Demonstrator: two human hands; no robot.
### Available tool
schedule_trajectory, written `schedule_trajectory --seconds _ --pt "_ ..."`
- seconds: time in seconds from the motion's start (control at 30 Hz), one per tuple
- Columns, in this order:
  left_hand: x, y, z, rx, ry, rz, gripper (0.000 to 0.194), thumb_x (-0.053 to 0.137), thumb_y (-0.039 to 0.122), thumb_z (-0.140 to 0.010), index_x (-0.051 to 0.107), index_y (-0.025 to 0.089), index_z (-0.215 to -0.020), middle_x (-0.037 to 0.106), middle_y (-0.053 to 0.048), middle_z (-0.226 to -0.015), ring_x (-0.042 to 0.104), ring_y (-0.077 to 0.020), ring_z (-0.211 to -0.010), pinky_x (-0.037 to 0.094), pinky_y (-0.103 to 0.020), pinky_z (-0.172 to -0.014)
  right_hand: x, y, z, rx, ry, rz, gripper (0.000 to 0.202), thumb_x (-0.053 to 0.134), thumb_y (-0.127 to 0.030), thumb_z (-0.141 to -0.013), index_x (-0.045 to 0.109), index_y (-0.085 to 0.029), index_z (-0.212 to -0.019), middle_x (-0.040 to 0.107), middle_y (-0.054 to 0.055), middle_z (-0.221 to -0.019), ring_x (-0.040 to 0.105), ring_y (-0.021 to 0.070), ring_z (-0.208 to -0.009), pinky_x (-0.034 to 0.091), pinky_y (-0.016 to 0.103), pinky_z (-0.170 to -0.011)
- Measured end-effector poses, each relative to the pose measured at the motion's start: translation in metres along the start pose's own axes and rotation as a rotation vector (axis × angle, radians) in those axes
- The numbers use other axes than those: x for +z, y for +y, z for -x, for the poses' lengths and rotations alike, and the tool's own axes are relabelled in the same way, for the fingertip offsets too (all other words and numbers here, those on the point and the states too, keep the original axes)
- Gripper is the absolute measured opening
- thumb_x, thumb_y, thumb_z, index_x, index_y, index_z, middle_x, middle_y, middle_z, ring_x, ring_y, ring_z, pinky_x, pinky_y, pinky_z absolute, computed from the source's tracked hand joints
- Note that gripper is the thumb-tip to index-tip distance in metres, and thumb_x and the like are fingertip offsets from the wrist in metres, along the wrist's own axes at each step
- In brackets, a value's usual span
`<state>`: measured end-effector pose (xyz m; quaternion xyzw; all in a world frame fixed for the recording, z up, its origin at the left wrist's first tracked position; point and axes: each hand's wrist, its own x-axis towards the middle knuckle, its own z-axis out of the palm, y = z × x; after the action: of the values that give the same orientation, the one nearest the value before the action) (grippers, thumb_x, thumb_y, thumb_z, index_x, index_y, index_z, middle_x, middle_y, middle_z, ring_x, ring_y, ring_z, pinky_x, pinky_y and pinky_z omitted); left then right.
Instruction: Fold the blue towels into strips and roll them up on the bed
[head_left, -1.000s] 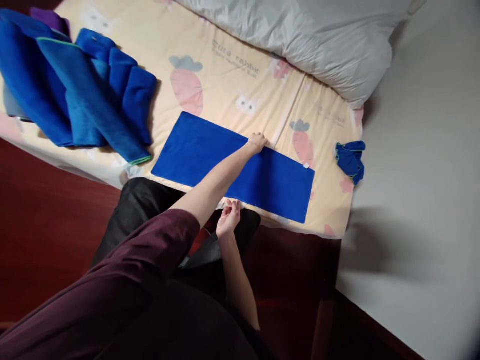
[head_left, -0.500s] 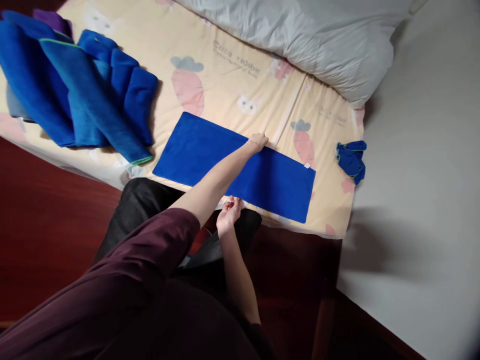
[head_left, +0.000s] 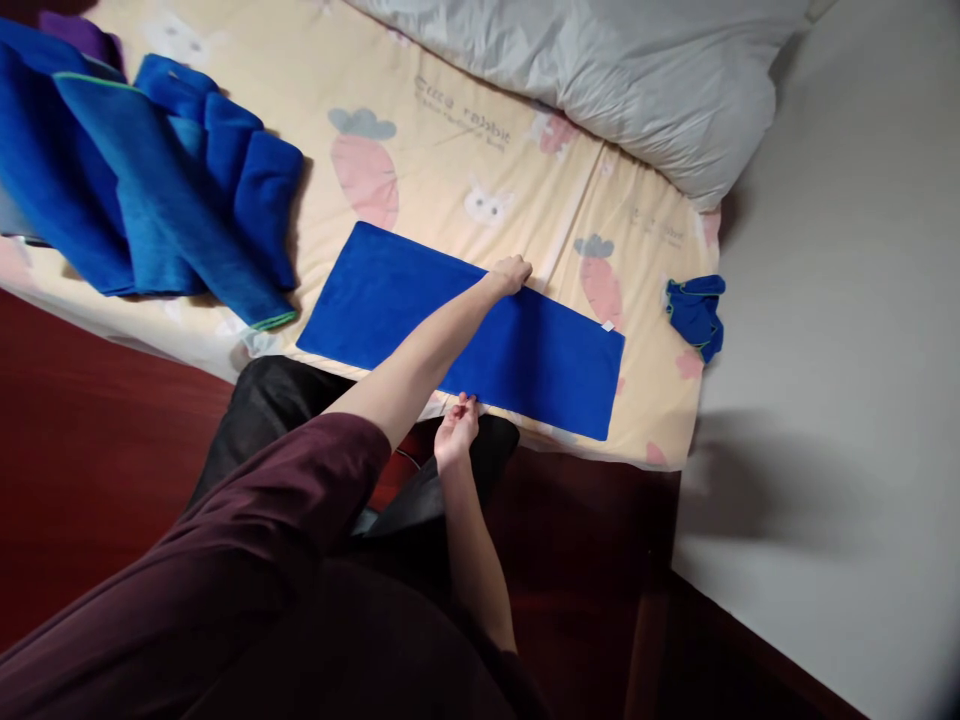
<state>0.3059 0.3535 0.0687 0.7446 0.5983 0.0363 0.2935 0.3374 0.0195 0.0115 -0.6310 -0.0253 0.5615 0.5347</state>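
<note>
A blue towel lies flat as a long rectangle across the patterned bed sheet, with a small white tag at its far right edge. My left arm reaches across it, and my left hand is closed on the far edge near the middle. At the near edge, my right hand is turned palm up, its fingertips pinching the towel's border. Part of the towel is hidden beneath my left forearm.
A loose heap of blue towels is at the left, with a purple cloth behind it. A crumpled small blue cloth with green edging lies at the right by the wall. A grey-white pillow rests at the back.
The whole view has shifted slightly, so things appear a little further left. Both hands keep nearly the same places on the towel's edges, and the towel stays flat.
</note>
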Motion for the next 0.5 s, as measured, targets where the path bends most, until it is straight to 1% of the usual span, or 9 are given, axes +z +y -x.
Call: schedule_trajectory --seconds 0.07,0.13,0.27,0.33,0.37,0.43,0.5 --pt "-0.001 0.001 0.001 -0.020 0.007 -0.035 0.042 0.059 0.015 -0.091 0.072 0.015 -0.131 0.062 -0.018 -0.129 0.062 -0.0314 -0.125 0.051 -0.039 -0.106 0.002 -0.005 -0.001 -0.007 -0.021 0.021 0.026 0.063 -0.048 -0.100 0.063 -0.022 -0.102 0.074 0.005 -0.096 0.057 0.0098 -0.062 0.055 0.024 -0.061" --pt "-0.003 0.002 0.004 -0.024 0.013 -0.064 0.043 0.058 0.014 -0.090 0.072 0.016 -0.131 0.064 -0.017 -0.126 0.063 -0.0293 -0.121 0.052 -0.036 -0.103 0.003 -0.009 -0.001 -0.005 -0.011 0.012 0.028 0.063 -0.050 -0.100 0.062 -0.022 -0.100 0.074 0.006 -0.096 0.057 0.0103 -0.062 0.055 0.025 -0.061" --pt "-0.011 0.006 0.012 0.001 0.048 -0.055 0.042 0.058 0.013 -0.090 0.071 0.012 -0.130 0.064 -0.019 -0.126 0.063 -0.0294 -0.120 0.050 -0.035 -0.102 -0.003 -0.011 0.012 0.041 0.007 -0.059 0.022 0.064 -0.043 -0.100 0.058 -0.022 -0.093 0.072 0.002 -0.090 0.054 0.0085 -0.059 0.052 0.023 -0.061" --pt "-0.019 0.011 0.018 0.009 0.067 -0.030 0.040 0.059 0.014 -0.090 0.071 0.012 -0.129 0.065 -0.019 -0.126 0.063 -0.0295 -0.122 0.049 -0.034 -0.104 -0.008 -0.012 0.024 0.067 0.002 -0.102 0.021 0.065 -0.039 -0.099 0.055 -0.023 -0.091 0.069 -0.001 -0.085 0.051 0.0074 -0.056 0.050 0.022 -0.061" --pt "-0.024 0.015 0.022 0.015 0.075 -0.017 0.039 0.059 0.015 -0.091 0.071 0.013 -0.128 0.065 -0.018 -0.126 0.063 -0.0295 -0.122 0.048 -0.034 -0.104 -0.010 -0.013 0.030 0.067 -0.001 -0.105 0.022 0.066 -0.040 -0.098 0.054 -0.023 -0.090 0.067 -0.002 -0.082 0.050 0.0073 -0.056 0.049 0.021 -0.061" --pt "-0.037 0.024 0.031 0.028 0.090 0.002 0.039 0.062 0.017 -0.089 0.072 0.013 -0.126 0.066 -0.018 -0.124 0.063 -0.0302 -0.121 0.048 -0.034 -0.104 -0.015 -0.018 0.043 0.033 -0.014 -0.078 0.028 0.067 -0.046 -0.097 0.053 -0.023 -0.089 0.064 -0.003 -0.078 0.049 0.0074 -0.056 0.048 0.021 -0.061" --pt "-0.052 0.035 0.044 0.048 0.115 0.000 0.039 0.065 0.017 -0.086 0.073 0.012 -0.124 0.067 -0.018 -0.119 0.064 -0.0309 -0.119 0.048 -0.034 -0.103 -0.019 -0.025 0.055 -0.031 -0.036 -0.046 0.035 0.067 -0.053 -0.096 0.051 -0.023 -0.087 0.063 -0.004 -0.077 0.049 0.0077 -0.057 0.047 0.022 -0.061"
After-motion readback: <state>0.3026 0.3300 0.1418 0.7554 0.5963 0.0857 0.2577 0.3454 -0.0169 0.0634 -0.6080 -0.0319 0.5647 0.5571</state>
